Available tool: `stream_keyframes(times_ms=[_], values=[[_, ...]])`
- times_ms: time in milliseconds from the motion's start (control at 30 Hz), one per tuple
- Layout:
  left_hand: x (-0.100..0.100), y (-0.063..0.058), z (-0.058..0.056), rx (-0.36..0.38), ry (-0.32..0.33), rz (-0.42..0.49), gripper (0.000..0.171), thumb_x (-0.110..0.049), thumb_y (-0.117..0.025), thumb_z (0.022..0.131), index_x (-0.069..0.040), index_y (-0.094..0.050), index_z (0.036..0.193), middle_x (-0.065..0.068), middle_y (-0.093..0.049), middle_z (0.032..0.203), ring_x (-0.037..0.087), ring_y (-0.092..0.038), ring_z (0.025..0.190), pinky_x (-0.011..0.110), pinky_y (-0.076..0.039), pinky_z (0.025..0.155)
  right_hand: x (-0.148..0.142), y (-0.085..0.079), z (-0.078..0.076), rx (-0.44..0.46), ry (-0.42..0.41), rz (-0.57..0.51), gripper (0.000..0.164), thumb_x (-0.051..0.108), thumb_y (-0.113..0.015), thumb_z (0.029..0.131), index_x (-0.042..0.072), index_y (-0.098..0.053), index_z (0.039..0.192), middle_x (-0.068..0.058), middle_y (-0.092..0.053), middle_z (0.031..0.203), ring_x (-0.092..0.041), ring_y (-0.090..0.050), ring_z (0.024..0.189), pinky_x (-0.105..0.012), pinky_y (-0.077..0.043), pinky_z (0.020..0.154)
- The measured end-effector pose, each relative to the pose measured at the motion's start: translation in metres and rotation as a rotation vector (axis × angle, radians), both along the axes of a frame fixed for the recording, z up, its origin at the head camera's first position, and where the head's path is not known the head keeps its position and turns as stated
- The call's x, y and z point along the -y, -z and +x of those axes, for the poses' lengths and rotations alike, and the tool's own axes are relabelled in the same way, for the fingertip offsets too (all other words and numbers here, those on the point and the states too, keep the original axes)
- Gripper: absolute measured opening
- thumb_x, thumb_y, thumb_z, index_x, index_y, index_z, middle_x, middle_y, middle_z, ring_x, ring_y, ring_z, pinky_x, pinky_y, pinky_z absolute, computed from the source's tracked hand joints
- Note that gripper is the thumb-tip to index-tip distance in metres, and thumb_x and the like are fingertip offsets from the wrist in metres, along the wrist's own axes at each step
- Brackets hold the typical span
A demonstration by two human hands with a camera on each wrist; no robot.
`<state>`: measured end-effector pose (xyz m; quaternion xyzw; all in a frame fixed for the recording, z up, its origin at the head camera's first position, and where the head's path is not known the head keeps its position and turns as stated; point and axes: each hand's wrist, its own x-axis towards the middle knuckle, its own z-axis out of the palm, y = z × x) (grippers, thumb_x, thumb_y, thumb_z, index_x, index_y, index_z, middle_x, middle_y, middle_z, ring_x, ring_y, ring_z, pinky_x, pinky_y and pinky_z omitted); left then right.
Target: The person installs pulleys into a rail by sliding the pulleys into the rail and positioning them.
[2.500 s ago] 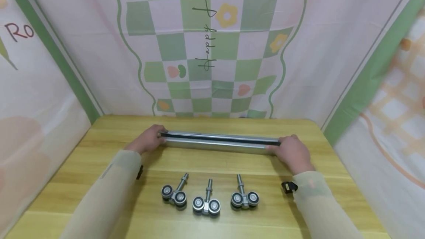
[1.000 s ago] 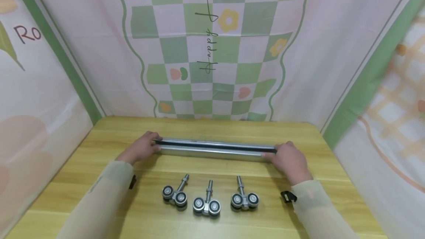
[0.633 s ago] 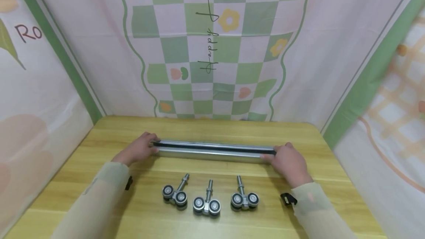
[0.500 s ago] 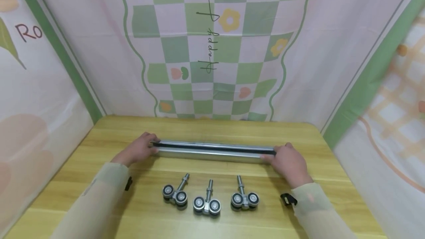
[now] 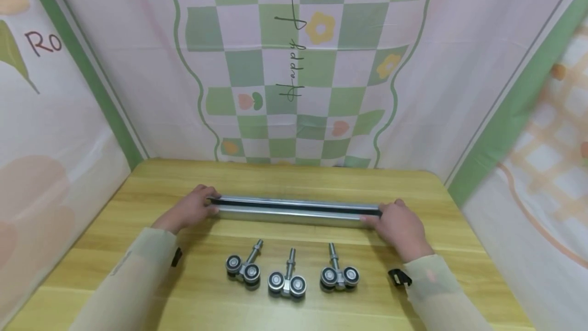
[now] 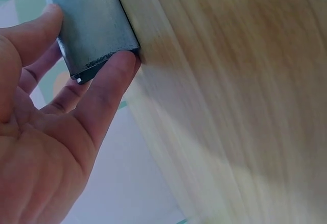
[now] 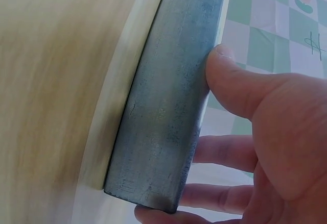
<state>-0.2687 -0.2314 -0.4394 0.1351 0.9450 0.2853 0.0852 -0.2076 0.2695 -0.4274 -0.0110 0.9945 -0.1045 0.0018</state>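
Note:
A long silver metal rail (image 5: 294, 210) with a dark slot along its top lies crosswise on the wooden table. My left hand (image 5: 190, 208) grips its left end. In the left wrist view the thumb touches the rail's edge, and one fingertip (image 6: 122, 60) presses its end face. At the other end my right hand (image 5: 403, 226) holds the rail, thumb on the near side; in the right wrist view several fingers pass behind it. Nearer to me lie three twin-wheeled rollers with threaded bolts: the left roller (image 5: 243, 272), the middle roller (image 5: 287, 286) and the right roller (image 5: 340, 278).
The wooden table (image 5: 294, 180) ends at the back against a curtain (image 5: 248, 68) with green checks. More patterned cloth hangs at the left and right sides. A black strap piece (image 5: 399, 277) juts from the right wrist.
Compared with the oldest frame, both hands and the rail sit slightly nearer to me and a bit to the left. Over the last half second they hardly move. The rollers stay put.

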Motion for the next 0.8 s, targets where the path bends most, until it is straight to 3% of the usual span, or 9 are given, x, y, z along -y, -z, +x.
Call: stream_keyframes(times_ms=[267,400,533,667,800], values=[[0.001,-0.001,0.001,0.005,-0.008,0.047,0.041,-0.019,-0.067,0.094,-0.004,-0.058,0.131,0.022,-0.046,0.136,0.044,-0.051,0.119,0.063,-0.041,0.099,-0.002,0.002,0.0,0.025,-0.012,-0.027,0.094,0.069,-0.054,0.09,-0.014,-0.053,0.133,-0.039,-0.053,0.126,-0.052,-0.052,0.112,-0.064,-0.045,0.091],[0.0,-0.001,0.0,0.022,-0.024,0.075,0.039,-0.02,-0.066,0.094,-0.005,-0.059,0.13,0.023,-0.049,0.138,0.045,-0.047,0.125,0.064,-0.037,0.102,-0.006,0.0,0.004,0.027,-0.031,-0.019,0.087,0.064,-0.054,0.094,-0.013,-0.052,0.134,-0.039,-0.05,0.131,-0.057,-0.043,0.12,-0.068,-0.037,0.098],[0.001,-0.001,-0.002,0.035,-0.025,0.1,0.039,-0.021,-0.065,0.095,-0.005,-0.058,0.13,0.022,-0.053,0.136,0.044,-0.046,0.126,0.063,-0.037,0.103,-0.008,-0.004,0.01,-0.033,-0.052,-0.039,0.078,0.053,-0.058,0.096,-0.014,-0.051,0.135,-0.042,-0.043,0.135,-0.06,-0.039,0.123,-0.069,-0.032,0.102],[0.004,-0.001,-0.004,0.065,-0.043,0.12,0.05,-0.024,-0.067,0.095,-0.002,-0.052,0.138,0.022,-0.052,0.139,0.044,-0.047,0.127,0.061,-0.038,0.102,-0.007,-0.011,0.018,-0.086,-0.072,-0.091,0.069,0.045,-0.06,0.097,-0.013,-0.052,0.133,-0.04,-0.049,0.132,-0.058,-0.045,0.119,-0.069,-0.036,0.099],[0.006,-0.001,-0.005,0.118,-0.083,0.132,0.064,-0.031,-0.068,0.095,-0.001,-0.043,0.145,0.024,-0.045,0.146,0.046,-0.044,0.129,0.061,-0.038,0.103,-0.005,-0.015,0.024,-0.078,-0.098,-0.188,0.056,0.038,-0.063,0.097,-0.009,-0.06,0.127,-0.028,-0.064,0.117,-0.047,-0.059,0.107,-0.063,-0.047,0.09]])
